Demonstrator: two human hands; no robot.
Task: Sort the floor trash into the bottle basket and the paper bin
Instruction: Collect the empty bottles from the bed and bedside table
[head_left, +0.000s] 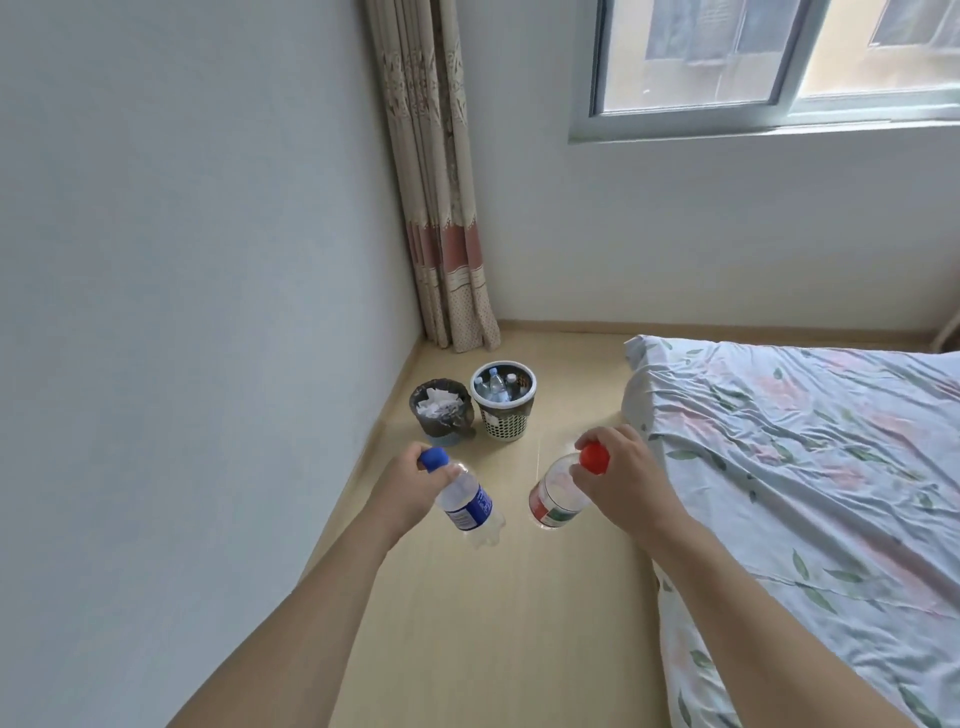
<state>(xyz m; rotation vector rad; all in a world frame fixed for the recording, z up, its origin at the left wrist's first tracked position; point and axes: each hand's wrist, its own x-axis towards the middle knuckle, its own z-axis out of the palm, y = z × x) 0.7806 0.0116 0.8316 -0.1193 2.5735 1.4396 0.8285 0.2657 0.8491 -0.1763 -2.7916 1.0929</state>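
Note:
My left hand (410, 480) grips a clear bottle with a blue cap and blue label (470, 506) by its neck, above the floor. My right hand (621, 480) grips a clear bottle with a red cap and red-green label (558, 496) by its top. Both bottles hang in front of me over the wooden floor. Ahead by the wall stands a white perforated basket (503, 413) with several bottles in it. To its left is a dark bin lined with a black bag (441, 415), holding crumpled white paper.
A bed with a floral sheet (810, 467) fills the right side. A white wall (182, 312) runs along the left. A curtain (447, 234) hangs in the corner behind the bins, below a window (769, 62). A strip of wooden floor (493, 623) lies between wall and bed.

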